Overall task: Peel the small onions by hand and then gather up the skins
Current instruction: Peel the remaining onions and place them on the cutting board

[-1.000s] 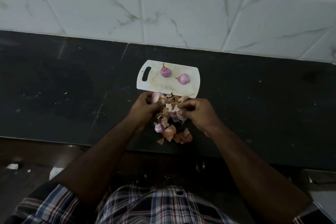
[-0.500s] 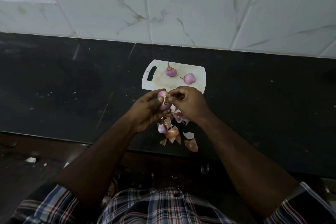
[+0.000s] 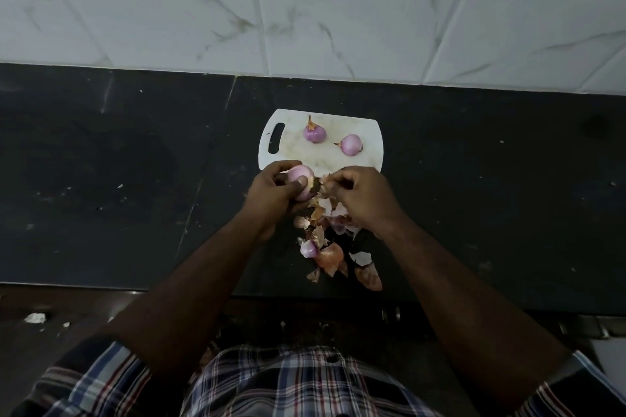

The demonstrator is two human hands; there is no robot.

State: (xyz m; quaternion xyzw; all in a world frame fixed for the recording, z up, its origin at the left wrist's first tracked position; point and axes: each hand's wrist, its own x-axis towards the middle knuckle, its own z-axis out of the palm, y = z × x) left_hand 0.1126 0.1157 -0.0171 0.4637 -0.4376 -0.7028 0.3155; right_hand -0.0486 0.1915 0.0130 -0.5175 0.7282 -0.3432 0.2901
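Note:
My left hand (image 3: 272, 195) grips a small pale purple onion (image 3: 300, 179) just in front of the white cutting board (image 3: 325, 152). My right hand (image 3: 364, 195) pinches a flake of dry skin (image 3: 326, 182) at the onion's right side. Two peeled onions lie on the board, one at the back (image 3: 314, 133) with a dry tip and one to its right (image 3: 351, 145). A pile of brown and purple skins (image 3: 330, 247) lies on the black counter below my hands, reaching toward the front edge.
The black stone counter (image 3: 118, 179) runs left and right, backed by a white marble-tiled wall (image 3: 305, 10). Its front edge (image 3: 101, 284) lies near my body. Small white scraps (image 3: 35, 317) lie on the floor at lower left.
My hands have drawn slightly apart: the right one has moved right off the onion with a piece of skin, and more of the onion's bare surface shows in my left hand.

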